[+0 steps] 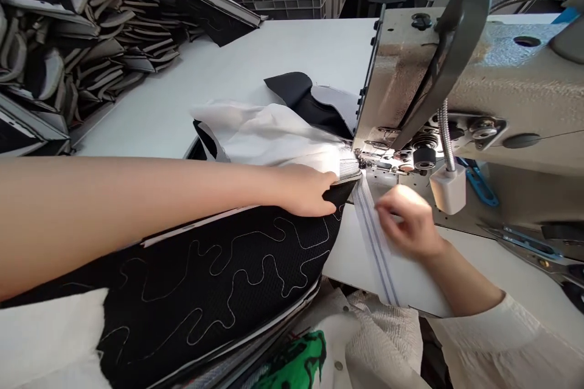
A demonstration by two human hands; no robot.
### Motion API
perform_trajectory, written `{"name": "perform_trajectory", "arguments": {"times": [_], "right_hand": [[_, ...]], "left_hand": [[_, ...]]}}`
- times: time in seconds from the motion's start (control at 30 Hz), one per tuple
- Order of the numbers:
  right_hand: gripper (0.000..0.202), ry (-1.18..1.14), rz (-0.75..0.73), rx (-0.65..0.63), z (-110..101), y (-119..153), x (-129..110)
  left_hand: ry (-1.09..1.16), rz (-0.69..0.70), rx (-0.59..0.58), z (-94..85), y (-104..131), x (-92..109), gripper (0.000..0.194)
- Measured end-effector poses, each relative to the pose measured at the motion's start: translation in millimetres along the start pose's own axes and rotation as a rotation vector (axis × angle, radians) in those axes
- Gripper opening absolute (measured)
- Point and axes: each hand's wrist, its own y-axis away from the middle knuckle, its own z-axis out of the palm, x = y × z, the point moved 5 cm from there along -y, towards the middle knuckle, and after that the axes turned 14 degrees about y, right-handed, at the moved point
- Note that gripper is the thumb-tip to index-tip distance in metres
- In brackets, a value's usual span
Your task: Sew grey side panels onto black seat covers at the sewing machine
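Note:
A black quilted fabric panel (237, 279) with wavy pale stitching reaches from the lower left to the sewing machine's presser foot (362, 163). My left hand (305, 191) grips its upper edge near the foot, thumb and fingers on the cloth. White fabric (269, 130) lies bunched behind that hand. A pale tape with bluish lengthwise stripes (376, 249) runs from the foot down toward my lap. Right beside the tape is my right hand (408, 219), its fingers curled into a pinch and slightly blurred. What lies between those fingertips is unclear.
The sewing machine (515, 85) fills the right side, with a small lamp (448, 188) hanging low. Blue thread snips (531, 242) lie at right. Stacked dark padded pieces (104, 42) stand at left. Grey crates (292, 0) are behind the white table (219, 73).

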Motion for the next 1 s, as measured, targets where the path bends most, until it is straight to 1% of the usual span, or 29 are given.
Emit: {"name": "perform_trajectory", "arguments": {"times": [0.07, 0.1, 0.13, 0.2, 0.27, 0.3, 0.43, 0.5, 0.57, 0.63, 0.73, 0.87, 1.0], "right_hand": [[0.016, -0.043, -0.227, -0.114, 10.5, -1.0, -32.0], [0.019, -0.042, -0.304, -0.170, 17.1, -0.9, -45.2], [0.020, -0.033, -0.341, -0.215, 22.9, -0.9, -54.6], [0.021, -0.035, -0.342, -0.285, 29.1, 0.3, -61.6], [0.021, -0.038, -0.308, -0.327, 26.6, 4.6, -54.9], [0.021, -0.017, -0.258, -0.322, 22.4, 6.9, -46.0], [0.022, 0.212, 0.091, -0.183, 3.4, 13.3, 9.0], [0.025, 0.342, 0.188, -0.152, 4.0, 12.6, 30.5], [0.028, 0.431, 0.205, -0.164, 12.7, 8.0, 41.7], [0.030, 0.449, 0.184, -0.159, 23.3, 1.5, 43.3], [0.030, 0.376, 0.166, -0.112, 33.4, -6.5, 35.8], [0.027, 0.323, 0.167, -0.096, 35.1, -10.0, 26.8], [0.029, 0.357, 0.187, -0.108, 33.4, -8.9, 30.1]], "left_hand": [[0.045, 0.053, 0.070, 5.7, 0.9, -0.5, 0.055], [0.057, 0.090, 0.126, 9.8, -1.6, 0.4, 0.055], [0.061, 0.129, 0.180, 14.5, -5.5, 2.0, 0.055], [0.058, 0.191, 0.253, 25.1, -15.8, 6.1, 0.055], [0.069, 0.224, 0.266, 33.9, -26.1, 10.1, 0.055], [0.080, 0.234, 0.263, 36.6, -30.2, 11.7, 0.055], [0.115, 0.254, 0.241, 37.4, -37.2, 15.0, 0.056], [0.127, 0.259, 0.242, 36.0, -38.2, 14.8, 0.050], [0.141, 0.275, 0.267, 35.4, -39.4, 14.4, 0.043], [0.149, 0.295, 0.310, 36.2, -40.8, 14.1, 0.039], [0.135, 0.299, 0.346, 39.9, -43.1, 13.4, 0.037], [0.128, 0.296, 0.370, 41.3, -44.1, 13.2, 0.036], [0.165, 0.305, 0.392, 35.2, -47.5, 13.2, 0.035]]}}
